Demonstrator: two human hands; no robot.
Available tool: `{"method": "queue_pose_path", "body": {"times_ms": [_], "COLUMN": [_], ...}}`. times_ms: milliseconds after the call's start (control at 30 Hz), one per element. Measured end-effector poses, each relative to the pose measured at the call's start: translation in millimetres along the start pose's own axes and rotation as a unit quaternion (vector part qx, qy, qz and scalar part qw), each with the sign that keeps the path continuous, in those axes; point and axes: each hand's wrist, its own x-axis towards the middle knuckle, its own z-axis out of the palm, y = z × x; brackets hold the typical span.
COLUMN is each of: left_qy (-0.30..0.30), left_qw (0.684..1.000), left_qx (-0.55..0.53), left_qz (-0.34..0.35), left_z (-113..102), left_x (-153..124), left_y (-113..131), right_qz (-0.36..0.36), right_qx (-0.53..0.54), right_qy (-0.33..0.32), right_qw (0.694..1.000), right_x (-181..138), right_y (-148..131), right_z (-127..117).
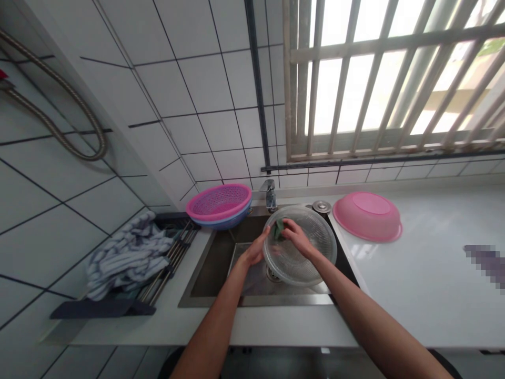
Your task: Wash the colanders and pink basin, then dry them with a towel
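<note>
A clear ribbed glass bowl (311,242) is tilted over the steel sink (213,263). My left hand (254,251) grips its left rim. Inside the bowl near its upper left edge, my right hand (296,237) presses a green scouring pad (279,227) against the glass. The tap (270,193) stands just behind the bowl.
A pink colander nested in a blue basin (219,205) sits at the sink's back left. An upturned pink basin (367,216) lies on the white counter to the right. A striped cloth (126,252) rests on a drying rack (165,263) at left. A barred window is ahead.
</note>
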Motion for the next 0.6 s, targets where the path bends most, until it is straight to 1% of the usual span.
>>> {"method": "queue_pose_path", "body": {"times_ms": [67, 133, 200, 267, 333, 400, 467, 533, 600], "left_qy": [0.013, 0.020, 0.022, 0.029, 0.044, 0.054, 0.049, 0.033, 0.011], "left_qw": [1.000, 1.000, 1.000, 0.999, 0.999, 0.998, 0.999, 0.999, 1.000], "left_qx": [0.006, 0.013, 0.018, 0.021, 0.018, 0.015, 0.014, 0.014, 0.012], "left_qz": [0.008, 0.011, 0.001, -0.009, -0.005, 0.004, 0.011, 0.014, 0.011], "left_z": [-1, -2, -2, -2, -1, 0, 0, 1, 2], "left_x": [1, 1, 2, 2, 2, 1, 0, -2, -3], "left_y": [-2, -4, -5, -4, -2, 0, 2, 3, 2], "right_qz": [-0.027, -0.035, -0.018, 0.008, 0.025, 0.030, 0.029, 0.032, 0.032], "right_qx": [-0.056, -0.070, -0.026, 0.051, 0.117, 0.149, 0.145, 0.102, 0.036], "right_qy": [-0.045, -0.042, -0.011, 0.040, 0.114, 0.190, 0.230, 0.231, 0.213], "right_qw": [0.997, 0.996, 0.999, 0.998, 0.986, 0.970, 0.962, 0.967, 0.976], "right_x": [-2, -3, -2, 1, 5, 7, 9, 9, 7], "right_y": [5, 7, 6, 2, -1, -3, -3, -1, 0], "right_z": [6, 12, 14, 9, 0, -11, -19, -20, -15]}}
